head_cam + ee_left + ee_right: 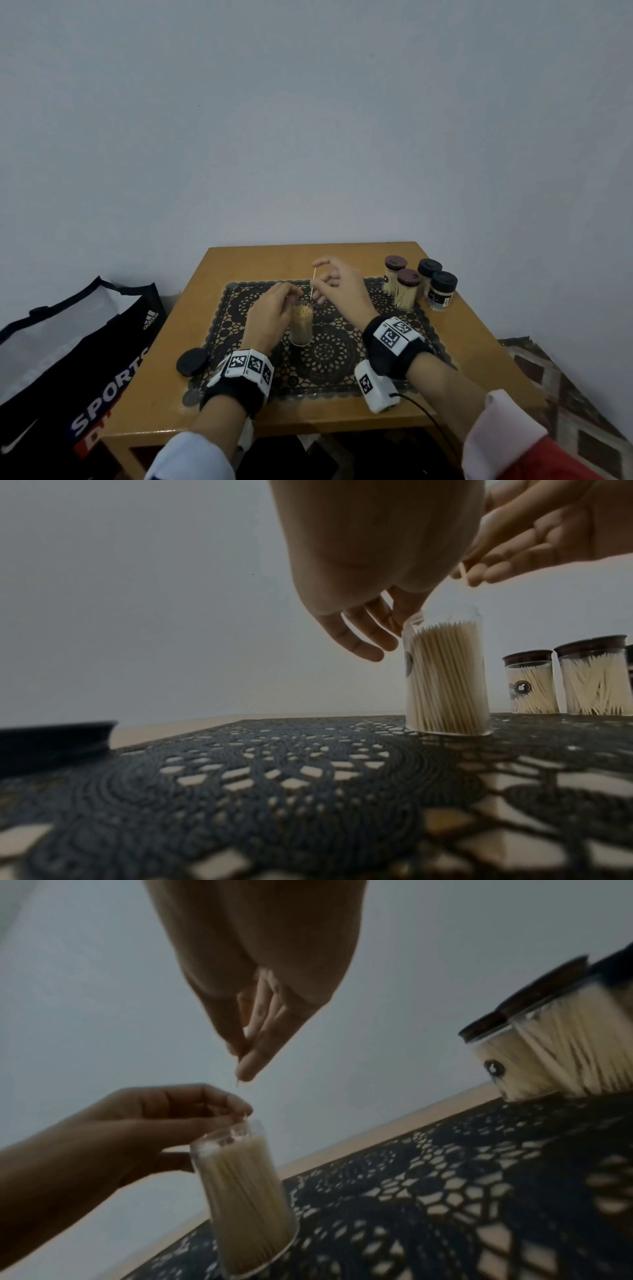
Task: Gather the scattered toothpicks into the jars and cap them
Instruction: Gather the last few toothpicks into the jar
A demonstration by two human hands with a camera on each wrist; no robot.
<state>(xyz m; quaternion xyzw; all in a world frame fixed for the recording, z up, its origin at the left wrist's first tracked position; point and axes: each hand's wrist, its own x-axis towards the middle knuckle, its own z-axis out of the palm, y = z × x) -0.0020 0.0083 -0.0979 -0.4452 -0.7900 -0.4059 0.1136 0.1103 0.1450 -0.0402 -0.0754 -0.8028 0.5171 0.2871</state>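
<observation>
Plain grey wall (308, 120), wooden table (479, 359)

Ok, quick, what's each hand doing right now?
Left hand: fingers curled at the open jar's rim; a firm grip cannot be told.
Right hand: pinches one toothpick above the jar.

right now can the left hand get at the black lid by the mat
Probably yes: the lid lies uncovered on the table just left of the left hand, nothing between, though its fingers are at the open jar.
</observation>
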